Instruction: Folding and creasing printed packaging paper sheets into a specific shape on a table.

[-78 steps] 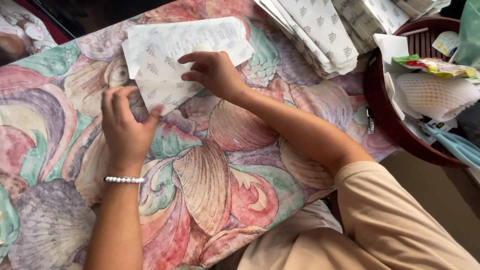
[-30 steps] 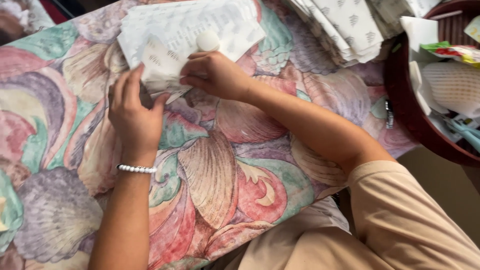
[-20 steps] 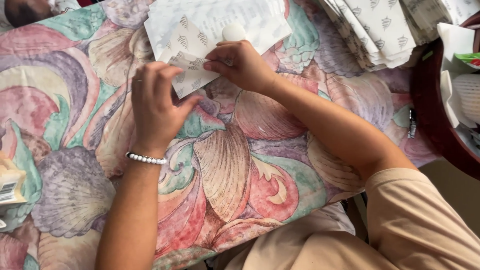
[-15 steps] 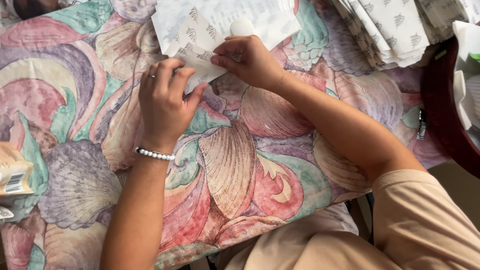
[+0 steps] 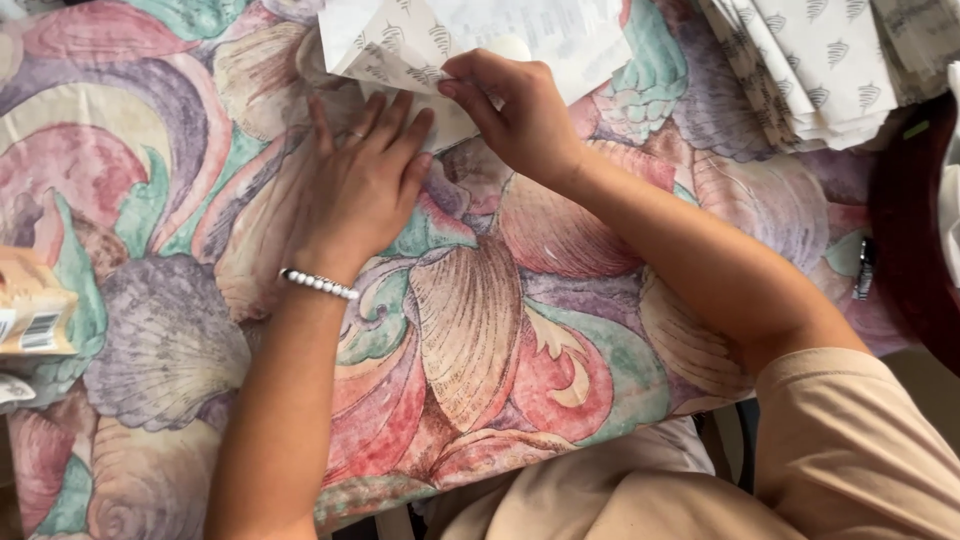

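Head view, looking down on the table [image 5: 470,330], which is draped in a pastel cloth printed with large seashells.

Thing in hand: a white paper bag with small grey leaf prints [image 5: 400,45], lying flat at the far edge of the table, partly cut off by the top of the frame. Its long axis runs roughly left to right; the near lower corner is folded or creased toward the person.

Left hand [image 5: 365,185]: flat, palm down, fingers spread and pointing away, fingertips resting on the bag's near edge. No grip here, just a pressing hold.

Right hand [image 5: 520,115]: grip closed in a pinch, thumb and fingers on the bag's near edge just right of the left fingertips (what sits under the pinch is hidden by the fingers).

Key relation: the bag lies directly beyond both hands, and both touch it. The right hand reaches further onto it; the left pins the corner.

Nearby: a fanned stack of similar leaf-print paper bags [image 5: 810,70] at upper right, well apart from the hands. A small tan carton [image 5: 30,305] at the left edge. White bead bracelet [image 5: 318,284] on the left wrist.
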